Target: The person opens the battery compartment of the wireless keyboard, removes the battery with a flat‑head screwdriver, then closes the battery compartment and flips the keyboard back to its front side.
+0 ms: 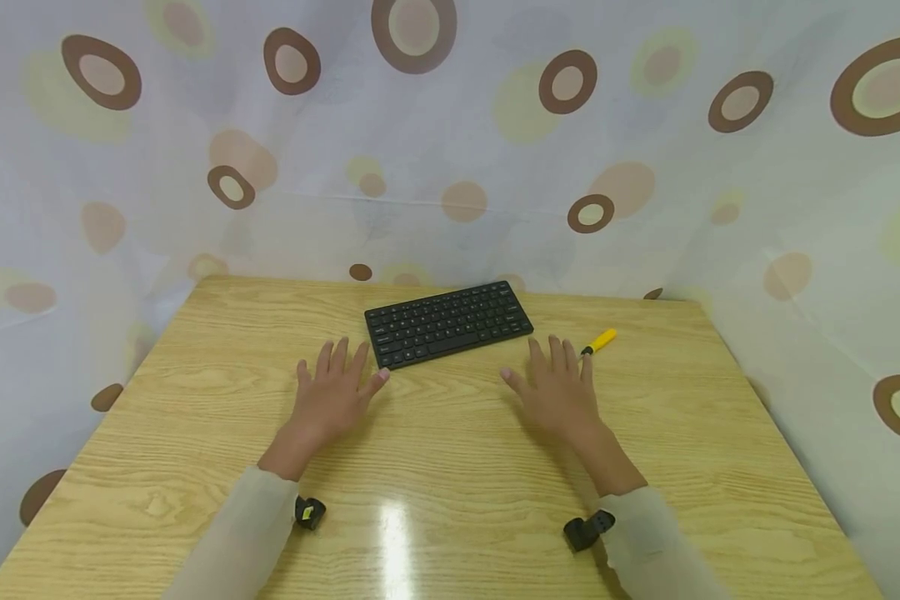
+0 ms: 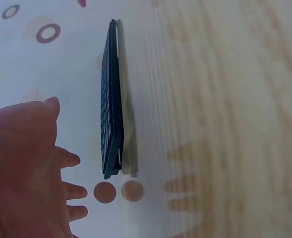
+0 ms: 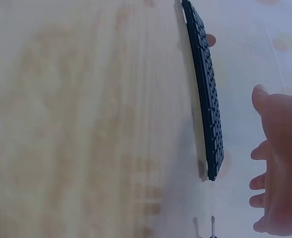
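A black keyboard [image 1: 450, 322] lies slightly askew toward the back of the wooden table. My left hand [image 1: 328, 402] is just in front of its left end, fingers spread, holding nothing. In front of the right end is my right hand [image 1: 561, 402], also with spread fingers and nothing held. Both hands appear raised above the tabletop in the wrist views. A yellow-handled screwdriver [image 1: 602, 341] lies beyond the right fingertips, its front part partly hidden by them in the head view. Its metal shaft [image 3: 213, 221] shows at the bottom of the right wrist view.
The light wooden table [image 1: 450, 450] is bounded at the back and sides by a white curtain [image 1: 420, 150] with brown and yellow circles. Small black wrist cameras sit at the left cuff [image 1: 268, 487] and right cuff [image 1: 630, 508].
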Motion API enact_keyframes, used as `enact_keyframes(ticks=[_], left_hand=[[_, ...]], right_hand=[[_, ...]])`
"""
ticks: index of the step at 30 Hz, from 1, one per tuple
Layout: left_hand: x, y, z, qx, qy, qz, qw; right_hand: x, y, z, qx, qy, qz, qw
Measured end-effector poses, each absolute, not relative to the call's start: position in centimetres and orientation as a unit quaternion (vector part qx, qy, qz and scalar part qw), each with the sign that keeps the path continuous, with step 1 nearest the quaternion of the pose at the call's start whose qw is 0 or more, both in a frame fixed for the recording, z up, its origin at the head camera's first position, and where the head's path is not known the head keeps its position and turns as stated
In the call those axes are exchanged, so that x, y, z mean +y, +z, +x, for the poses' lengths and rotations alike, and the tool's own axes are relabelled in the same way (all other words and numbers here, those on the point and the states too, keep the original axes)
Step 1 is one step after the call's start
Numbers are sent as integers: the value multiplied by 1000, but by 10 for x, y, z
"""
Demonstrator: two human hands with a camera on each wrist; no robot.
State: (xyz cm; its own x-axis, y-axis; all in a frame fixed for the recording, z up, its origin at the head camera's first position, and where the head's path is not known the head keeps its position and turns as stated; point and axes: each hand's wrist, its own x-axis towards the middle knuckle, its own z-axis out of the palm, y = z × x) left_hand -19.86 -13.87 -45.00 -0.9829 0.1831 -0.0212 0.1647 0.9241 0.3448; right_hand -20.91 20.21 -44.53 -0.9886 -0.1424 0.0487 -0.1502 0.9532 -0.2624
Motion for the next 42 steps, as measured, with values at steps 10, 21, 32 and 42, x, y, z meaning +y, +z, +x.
enact_keyframes(ticks=[10, 21, 32, 42], left_hand=[[-144, -448, -226, 962, 260, 89, 7], [-148, -457, -256, 896, 441, 40, 31], [-146, -470, -267, 834, 549, -12, 51], [-136, -475, -269, 844, 534, -35, 47]], right_hand=[[222, -439, -258, -935, 336, 101, -42], [251, -444, -307, -884, 450, 87, -93], [255, -460, -333, -877, 463, 84, -104], [250, -470, -351, -892, 437, 72, -90]])
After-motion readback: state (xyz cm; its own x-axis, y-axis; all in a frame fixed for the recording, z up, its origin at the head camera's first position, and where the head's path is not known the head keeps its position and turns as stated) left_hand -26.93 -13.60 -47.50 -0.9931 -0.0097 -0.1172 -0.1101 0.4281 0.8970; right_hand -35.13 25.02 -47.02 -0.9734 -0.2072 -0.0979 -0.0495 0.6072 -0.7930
